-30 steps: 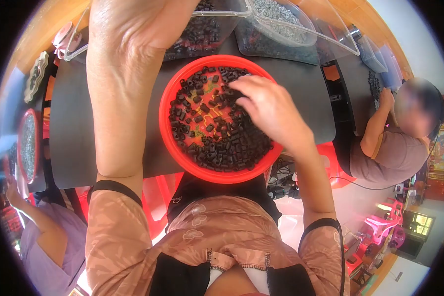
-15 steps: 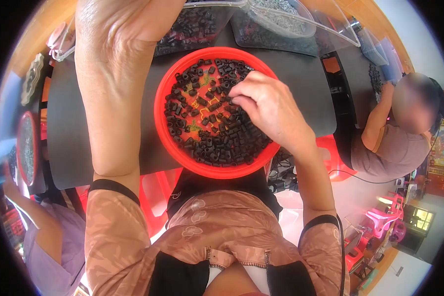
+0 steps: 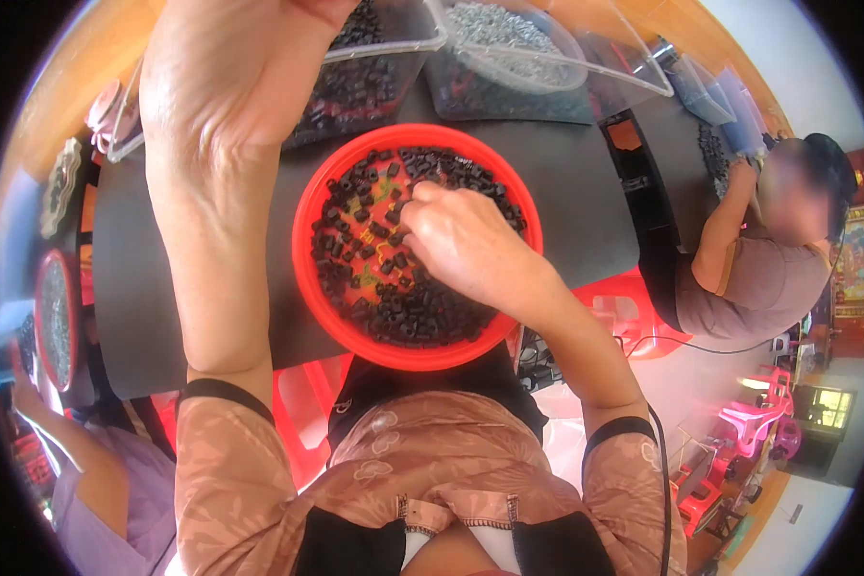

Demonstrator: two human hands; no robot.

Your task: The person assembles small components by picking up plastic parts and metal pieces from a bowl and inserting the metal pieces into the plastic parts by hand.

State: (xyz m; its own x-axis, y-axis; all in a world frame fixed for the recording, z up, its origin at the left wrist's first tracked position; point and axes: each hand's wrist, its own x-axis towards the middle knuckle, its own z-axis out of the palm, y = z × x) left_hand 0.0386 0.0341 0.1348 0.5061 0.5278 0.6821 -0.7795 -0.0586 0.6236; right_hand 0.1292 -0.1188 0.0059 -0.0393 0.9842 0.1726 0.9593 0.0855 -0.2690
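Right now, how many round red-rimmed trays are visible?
2: one red tray under your right hand, holding black pieces; one red-rimmed tray at far left, holding grey pieces. Others may be hidden.

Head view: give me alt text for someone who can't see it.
The right hand reaches into a round red tray of small black pieces, fingers curled. The left hand looms near the camera, fingertips out of frame. Clear plastic boxes stand beyond.

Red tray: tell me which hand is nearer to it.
Right: the right hand is over the red tray; the left hand is outside it, toward the image's upper left.
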